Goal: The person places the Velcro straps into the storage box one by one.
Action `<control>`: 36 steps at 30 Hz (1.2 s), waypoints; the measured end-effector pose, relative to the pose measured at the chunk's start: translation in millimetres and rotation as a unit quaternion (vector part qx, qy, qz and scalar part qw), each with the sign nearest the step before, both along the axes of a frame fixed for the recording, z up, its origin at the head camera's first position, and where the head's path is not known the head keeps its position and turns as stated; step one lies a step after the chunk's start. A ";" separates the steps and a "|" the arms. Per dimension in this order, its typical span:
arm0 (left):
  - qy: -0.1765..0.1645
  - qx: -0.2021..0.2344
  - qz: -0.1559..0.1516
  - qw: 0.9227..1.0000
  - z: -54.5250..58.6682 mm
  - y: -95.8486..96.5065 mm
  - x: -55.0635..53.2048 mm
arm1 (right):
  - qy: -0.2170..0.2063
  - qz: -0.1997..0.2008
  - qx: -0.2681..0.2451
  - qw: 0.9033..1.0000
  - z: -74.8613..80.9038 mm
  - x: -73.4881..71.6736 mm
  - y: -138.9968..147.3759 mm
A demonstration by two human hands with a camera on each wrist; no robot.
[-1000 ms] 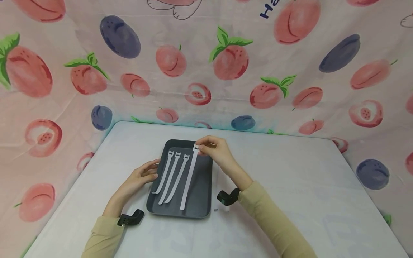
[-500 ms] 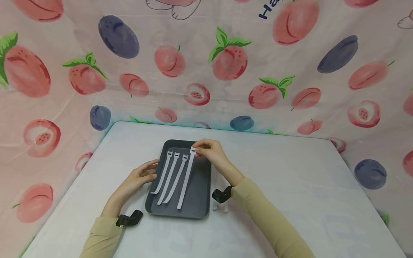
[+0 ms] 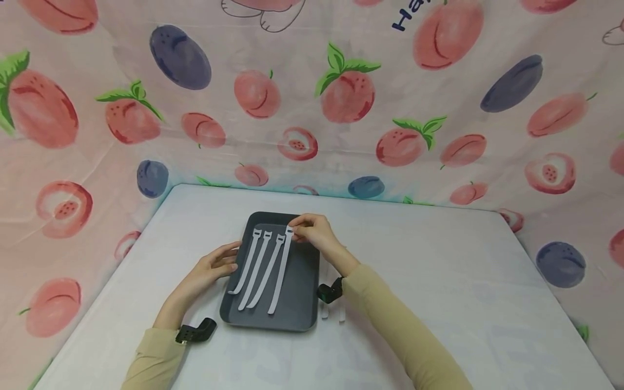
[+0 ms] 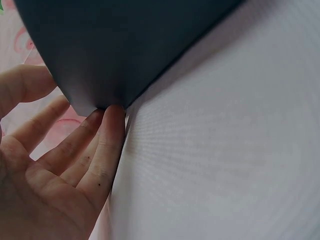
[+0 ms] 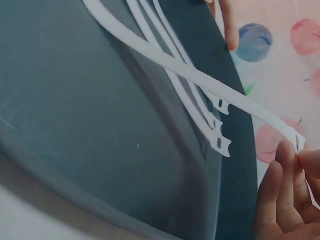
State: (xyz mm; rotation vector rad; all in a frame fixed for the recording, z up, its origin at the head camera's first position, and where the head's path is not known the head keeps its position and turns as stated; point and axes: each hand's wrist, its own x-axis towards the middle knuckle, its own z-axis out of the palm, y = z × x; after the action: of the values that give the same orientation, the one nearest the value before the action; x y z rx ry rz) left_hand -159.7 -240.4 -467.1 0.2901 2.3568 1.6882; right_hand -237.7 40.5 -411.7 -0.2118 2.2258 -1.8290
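My right hand (image 3: 317, 232) pinches the slotted head of a white hook-and-loop cable tie (image 3: 279, 273) between thumb and fingertips. In the right wrist view the tie (image 5: 200, 77) slants from the fingers (image 5: 284, 185) down over the dark grey tray (image 3: 303, 287), its head end raised. Left of it, three more white cable ties (image 3: 266, 273) lie side by side in the tray, slotted heads toward the far end. My left hand (image 3: 207, 269) touches the tray's left side with extended fingers; up close, its fingertips (image 4: 114, 120) meet the tray's outer wall (image 4: 110, 55).
Two more white strips (image 3: 342, 313) poke out on the table right of the tray, partly hidden under the right wrist and its black wrist camera (image 3: 330, 291). A white cloth covers the table (image 3: 439, 260). Behind stands a fruit-print backdrop (image 3: 312, 97).
My right hand has shifted left and slightly nearer, bringing the pinched cable tie closer to the three lying ones. The left hand and tray stay put.
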 end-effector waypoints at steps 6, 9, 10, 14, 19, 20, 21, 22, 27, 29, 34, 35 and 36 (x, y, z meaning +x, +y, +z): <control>0.005 0.001 -0.004 1.000 -0.5 0.1 -0.5 | -0.001 -0.009 0.020 1.000 -3.9 -2.4 -2.9; 0.005 0.003 -0.005 1.000 -0.5 0.3 -0.4 | -0.004 -0.013 0.031 0.999 -4.3 -2.7 -3.7; 0.005 0.003 -0.005 1.000 -0.4 0.4 -0.3 | -0.004 -0.014 0.035 0.999 -3.8 -2.6 -4.0; 0.005 0.003 -0.005 1.000 -0.1 0.4 -0.1 | -0.006 -0.016 0.052 0.998 -2.5 -3.1 -5.2; 0.006 0.000 -0.004 1.000 -0.2 0.1 -0.1 | -0.006 -0.018 0.070 0.997 -4.7 -6.5 -8.2; 0.006 0.001 -0.003 1.000 -0.3 0.1 -0.2 | -0.005 -0.018 0.075 0.997 -5.0 -6.9 -8.8; 0.006 0.003 -0.004 1.000 -0.4 0.1 -0.3 | -0.004 -0.019 0.079 0.997 -5.3 -7.5 -9.3; 0.007 0.004 -0.004 1.000 -0.5 0.2 -0.4 | -0.004 -0.019 0.082 0.996 -5.8 -8.1 -9.7; 0.010 0.005 -0.007 1.000 -0.8 -0.1 -0.2 | -0.008 -0.017 0.104 0.994 -7.8 -9.8 -10.8; 0.011 0.002 -0.006 1.000 -0.9 -0.2 0.1 | -0.011 -0.015 0.111 0.994 -8.2 -10.2 -11.0; 0.006 0.002 -0.004 1.000 -1.5 0.0 0.1 | -0.004 -0.012 0.134 0.991 -8.5 -10.2 -12.6; 0.004 0.002 -0.004 1.000 -1.5 -0.1 0.1 | -0.004 -0.011 0.139 0.990 -8.8 -10.3 -13.1; 0.004 0.001 -0.003 1.000 -1.7 -0.1 -0.1 | -0.003 -0.011 0.145 0.989 -9.4 -10.4 -13.6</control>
State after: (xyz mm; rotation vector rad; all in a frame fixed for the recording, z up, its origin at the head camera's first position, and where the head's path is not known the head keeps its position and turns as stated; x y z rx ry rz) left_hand -159.8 -240.6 -468.8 0.3049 2.3558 1.6905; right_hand -248.1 26.8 -421.1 -0.1252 2.4634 -1.4872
